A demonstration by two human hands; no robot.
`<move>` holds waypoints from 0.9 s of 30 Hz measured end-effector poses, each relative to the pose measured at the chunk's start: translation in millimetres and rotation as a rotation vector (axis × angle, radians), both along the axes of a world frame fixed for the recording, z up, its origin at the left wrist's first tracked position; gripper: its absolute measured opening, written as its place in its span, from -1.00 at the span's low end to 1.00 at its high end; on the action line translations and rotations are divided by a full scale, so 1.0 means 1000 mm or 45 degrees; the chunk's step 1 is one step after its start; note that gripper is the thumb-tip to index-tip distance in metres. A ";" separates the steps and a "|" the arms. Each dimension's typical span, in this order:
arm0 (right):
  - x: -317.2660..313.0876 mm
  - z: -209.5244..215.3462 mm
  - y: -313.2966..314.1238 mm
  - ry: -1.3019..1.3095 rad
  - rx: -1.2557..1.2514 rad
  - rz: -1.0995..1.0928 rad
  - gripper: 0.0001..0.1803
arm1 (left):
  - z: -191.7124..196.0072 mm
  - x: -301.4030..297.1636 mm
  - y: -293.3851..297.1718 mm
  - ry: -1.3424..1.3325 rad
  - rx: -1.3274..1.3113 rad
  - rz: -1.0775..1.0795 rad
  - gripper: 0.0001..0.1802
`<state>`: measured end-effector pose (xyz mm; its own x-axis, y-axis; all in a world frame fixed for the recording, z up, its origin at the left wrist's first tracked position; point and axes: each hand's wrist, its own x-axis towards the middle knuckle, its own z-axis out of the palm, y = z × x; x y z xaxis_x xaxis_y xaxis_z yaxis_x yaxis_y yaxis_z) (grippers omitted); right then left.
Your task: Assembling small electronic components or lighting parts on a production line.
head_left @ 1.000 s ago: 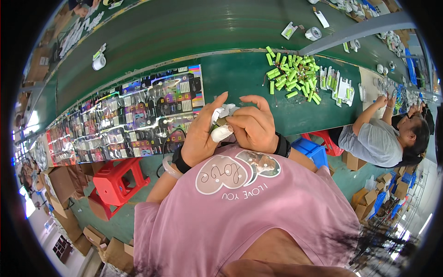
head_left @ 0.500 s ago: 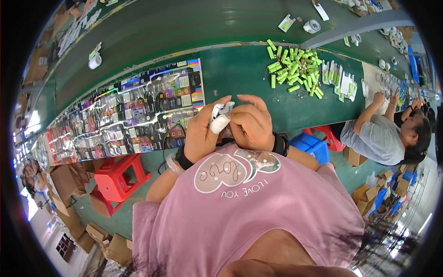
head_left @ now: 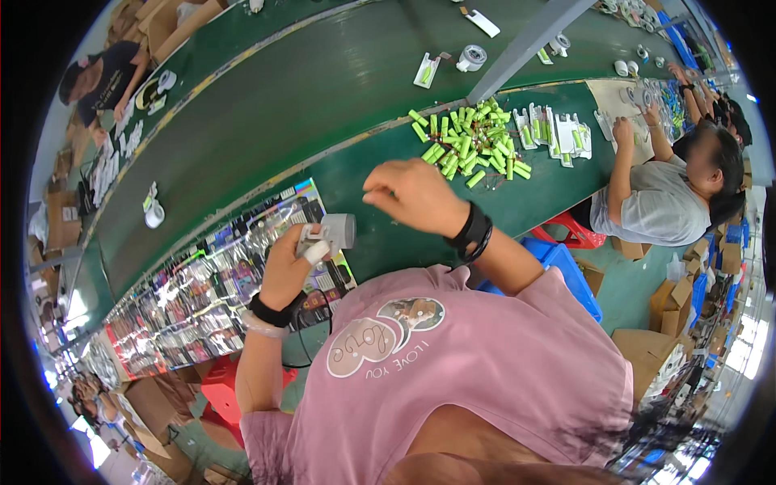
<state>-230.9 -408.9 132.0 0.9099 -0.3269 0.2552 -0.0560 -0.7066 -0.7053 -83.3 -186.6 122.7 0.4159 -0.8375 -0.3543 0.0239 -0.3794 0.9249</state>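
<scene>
My left hand (head_left: 280,279) is closed around a small white and grey device housing (head_left: 340,231), whose round grey drum points to the right. A white wrap covers that hand's thumb. To the right, my right hand (head_left: 419,196) hangs above the green tabletop, its fingers loosely bent and apart, and nothing shows between them. Beyond it lies a heap of green cylindrical battery cells (head_left: 477,139), some with thin wires. Beside the heap, white plastic handle shells (head_left: 556,136) lie in a row, several holding a green cell.
Shiny printed packaging sheets (head_left: 218,291) cover the bench at left. A green conveyor belt (head_left: 323,89) runs behind, carrying shells and round housings, under a grey metal bar (head_left: 529,48). A blue crate (head_left: 566,271) stands at right, near a co-worker (head_left: 659,190) in grey.
My hands were together at a white piece and are now apart. The left has moved left with the housing, its grey drum now showing. The view has turned and shifted.
</scene>
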 end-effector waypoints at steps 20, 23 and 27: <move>0.097 -0.141 -0.269 0.979 -0.667 -0.719 -0.80 | -0.149 0.237 -0.126 -0.123 0.013 0.575 -0.67; 0.083 -0.140 -0.265 0.666 -0.494 -0.738 -0.80 | -0.150 0.247 -0.141 -0.856 0.311 0.477 -0.42; 0.083 -0.108 -0.221 0.239 0.077 -0.416 -0.69 | -0.101 0.199 -0.148 -1.695 -0.096 0.401 -0.26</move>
<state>-148.1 -630.3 23.5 0.7841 -0.6172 0.0650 -0.4041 -0.5872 -0.7014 115.4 -334.1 21.7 0.5778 -0.6442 0.5012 -0.8159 -0.4714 0.3347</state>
